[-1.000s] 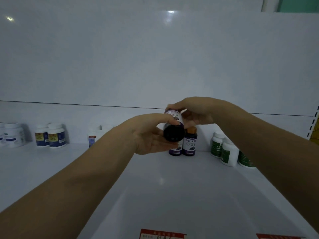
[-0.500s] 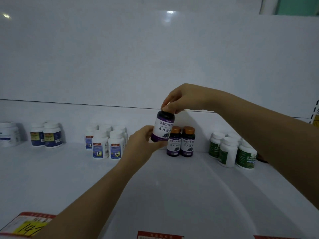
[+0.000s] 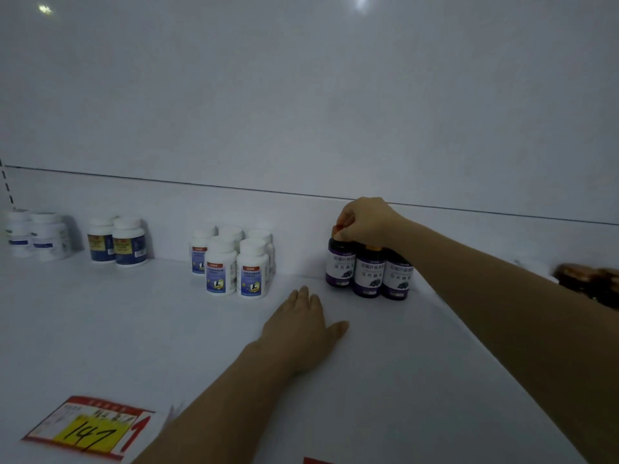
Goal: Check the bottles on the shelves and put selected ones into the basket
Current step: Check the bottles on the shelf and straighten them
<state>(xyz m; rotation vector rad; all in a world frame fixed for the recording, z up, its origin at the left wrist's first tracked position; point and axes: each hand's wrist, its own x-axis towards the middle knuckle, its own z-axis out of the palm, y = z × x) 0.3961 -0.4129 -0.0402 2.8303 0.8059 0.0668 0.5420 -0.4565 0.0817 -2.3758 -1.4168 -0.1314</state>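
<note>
Three dark purple bottles with white labels and orange caps stand together at the back of the white shelf (image 3: 385, 363). My right hand (image 3: 363, 222) pinches the orange cap of the leftmost purple bottle (image 3: 340, 266), which stands on the shelf touching the middle bottle (image 3: 369, 274); the third bottle (image 3: 398, 277) is partly behind my forearm. My left hand (image 3: 303, 324) rests flat on the shelf in front of them, fingers straight, holding nothing. No basket is in view.
Several white bottles with blue labels (image 3: 234, 266) stand left of the purple ones. Two dark-blue-labelled jars (image 3: 117, 242) and white jars (image 3: 37, 234) sit further left. A yellow price tag (image 3: 90, 426) lies at the front edge. Brown-capped items (image 3: 589, 279) show at right.
My right hand lowered the purple bottle from the air and stood it on the shelf beside the other two. My left hand let go of it and dropped flat onto the shelf.
</note>
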